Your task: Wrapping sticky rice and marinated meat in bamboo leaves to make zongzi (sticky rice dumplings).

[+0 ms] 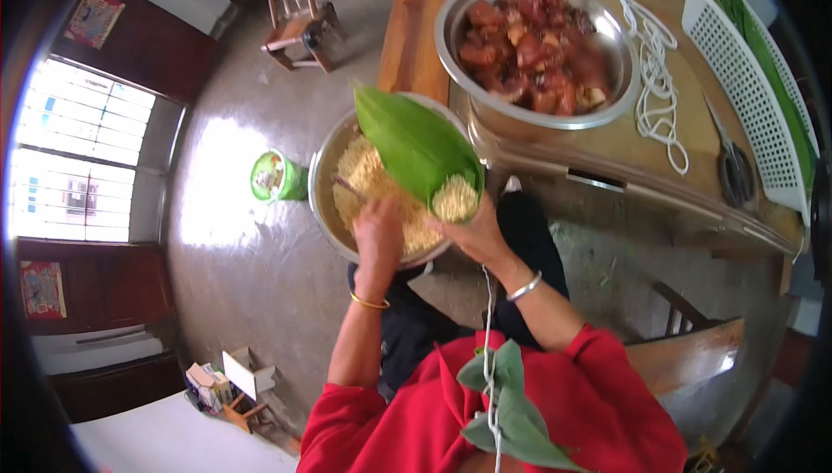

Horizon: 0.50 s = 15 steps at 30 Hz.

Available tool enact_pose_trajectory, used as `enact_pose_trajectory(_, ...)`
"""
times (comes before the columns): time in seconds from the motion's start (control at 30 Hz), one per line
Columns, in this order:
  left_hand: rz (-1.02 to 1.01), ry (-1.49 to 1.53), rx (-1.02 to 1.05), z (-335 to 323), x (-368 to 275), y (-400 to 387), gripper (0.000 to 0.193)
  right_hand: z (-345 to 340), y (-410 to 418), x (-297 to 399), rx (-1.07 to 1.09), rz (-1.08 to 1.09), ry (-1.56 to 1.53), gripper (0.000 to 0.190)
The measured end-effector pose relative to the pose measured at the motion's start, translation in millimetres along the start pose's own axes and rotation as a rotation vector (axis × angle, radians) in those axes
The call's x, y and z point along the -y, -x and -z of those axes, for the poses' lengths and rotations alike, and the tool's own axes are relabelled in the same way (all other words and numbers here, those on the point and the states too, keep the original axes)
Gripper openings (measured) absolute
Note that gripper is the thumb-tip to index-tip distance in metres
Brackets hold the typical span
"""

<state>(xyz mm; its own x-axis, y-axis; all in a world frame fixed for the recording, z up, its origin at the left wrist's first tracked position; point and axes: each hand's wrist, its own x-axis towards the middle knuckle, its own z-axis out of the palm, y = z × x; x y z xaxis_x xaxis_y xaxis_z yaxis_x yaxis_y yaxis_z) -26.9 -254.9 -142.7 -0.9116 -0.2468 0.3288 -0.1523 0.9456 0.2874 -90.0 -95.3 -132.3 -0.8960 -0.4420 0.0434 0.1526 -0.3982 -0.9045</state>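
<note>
My right hand (480,235), with a silver bangle at the wrist, grips a broad green leaf (409,135) whose lower end is curled into a cup. Pale rice grains (455,198) fill that cup, and the leaf's long tip points up and left over a metal basin (316,196). More rice (361,164) lies in the basin. Low over this rice is my left hand (378,229), its fingers bunched and pointing down. A thin utensil handle (349,187) reaches towards those fingers; whether they hold it is hidden.
On the table at right are a steel bowl (445,66) of meat chunks (536,50), white string (656,76), scissors (734,170) and a white perforated basket (747,83) of leaves. A wooden bench (416,31) adjoins the table. A green bin (296,181) and chair (299,27) stand left. Knotted string with leaves (494,401) hangs before my chest.
</note>
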Motion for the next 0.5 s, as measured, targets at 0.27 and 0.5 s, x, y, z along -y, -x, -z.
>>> enact_pose_trajectory(0.27, -0.355, 0.251, -0.134, 78, -79, -32, 0.027, -1, 4, -3, 0.051, -0.057, -0.040, 0.067)
enact_pose_trajectory(0.5, -0.417, 0.244, -0.041, 78, -76, -28, 0.045, -6, 6, -9, 0.062, -0.033, -0.196, 0.065)
